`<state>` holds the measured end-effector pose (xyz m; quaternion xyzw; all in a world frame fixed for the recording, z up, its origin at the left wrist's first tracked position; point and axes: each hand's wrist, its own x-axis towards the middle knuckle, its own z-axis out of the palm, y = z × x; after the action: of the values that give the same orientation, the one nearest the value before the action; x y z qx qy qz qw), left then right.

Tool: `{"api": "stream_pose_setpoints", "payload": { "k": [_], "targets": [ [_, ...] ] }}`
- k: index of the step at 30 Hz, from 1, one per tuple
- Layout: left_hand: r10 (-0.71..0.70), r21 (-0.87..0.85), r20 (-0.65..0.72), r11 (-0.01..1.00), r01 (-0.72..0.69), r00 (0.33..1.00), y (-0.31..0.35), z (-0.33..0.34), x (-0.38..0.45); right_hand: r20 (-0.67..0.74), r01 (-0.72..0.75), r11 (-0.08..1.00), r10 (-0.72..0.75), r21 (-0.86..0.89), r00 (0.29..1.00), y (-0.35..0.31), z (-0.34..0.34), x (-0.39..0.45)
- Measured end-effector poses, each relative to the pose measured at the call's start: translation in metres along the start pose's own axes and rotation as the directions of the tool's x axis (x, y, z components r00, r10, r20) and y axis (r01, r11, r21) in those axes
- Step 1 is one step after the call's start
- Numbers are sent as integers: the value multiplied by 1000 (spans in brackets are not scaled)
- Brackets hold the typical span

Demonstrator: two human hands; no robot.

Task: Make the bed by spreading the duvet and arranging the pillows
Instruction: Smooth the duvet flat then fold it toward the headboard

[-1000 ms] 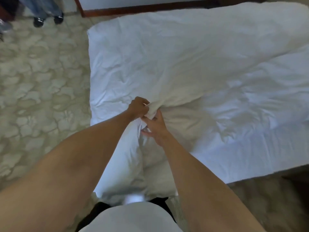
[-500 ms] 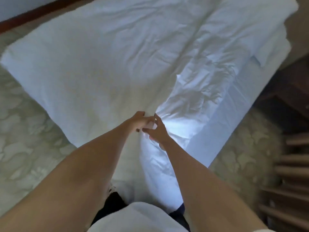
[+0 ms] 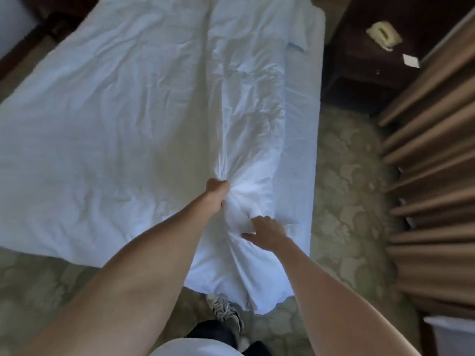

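A white duvet (image 3: 108, 140) lies spread over the bed, with a long crumpled fold (image 3: 246, 119) running up its right part. My left hand (image 3: 217, 190) is clenched on a bunch of the duvet near the foot of the bed. My right hand (image 3: 267, 232) rests lower and to the right on the same bunched cloth, fingers spread and pressing on it. A strip of the white bed sheet (image 3: 304, 150) shows along the right edge. A white pillow corner (image 3: 299, 34) peeks out at the top right. The duvet's near end hangs over the foot.
A dark wooden nightstand (image 3: 359, 62) with a beige telephone (image 3: 383, 34) and a white note (image 3: 410, 60) stands right of the bed. Brown curtains (image 3: 431, 176) hang on the right. Patterned carpet (image 3: 344, 201) surrounds the bed. My shoe (image 3: 226, 312) stands at the bed's foot.
The view has swung right along the bed. My hands, together on one bunch before, have parted: the left keeps its grip, the right has dropped lower with its fingers spread.
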<state>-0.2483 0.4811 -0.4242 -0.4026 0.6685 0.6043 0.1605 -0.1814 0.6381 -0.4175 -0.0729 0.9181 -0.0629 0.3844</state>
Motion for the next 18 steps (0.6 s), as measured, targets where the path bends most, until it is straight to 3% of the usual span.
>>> {"api": "stream_pose_setpoints", "payload": {
  "k": [4, 7, 10, 14, 18],
  "targets": [
    [2, 92, 19, 996, -4, 1000, -6, -1, -18, -152, -42, 988, 65, 152, 986, -32, 28, -27],
    [-133, 294, 139, 952, 87, 981, -15, -10, -35, -282, -37, 982, 89, 187, 955, -60, 37, -41],
    [-236, 438, 204, 890, 127, 950, -38, -33, -56, -297, -57, 961, 139, 269, 945, -88, 46, -59],
    [-62, 403, 219, 915, -32, 974, -42, -82, -68, -331, -40, 944, 154, 326, 931, -139, 56, -77],
    [139, 502, 132, 844, -187, 981, -37, -147, -75, -370, -11, 978, 89, 207, 925, -204, 62, -90]
  ]
}}
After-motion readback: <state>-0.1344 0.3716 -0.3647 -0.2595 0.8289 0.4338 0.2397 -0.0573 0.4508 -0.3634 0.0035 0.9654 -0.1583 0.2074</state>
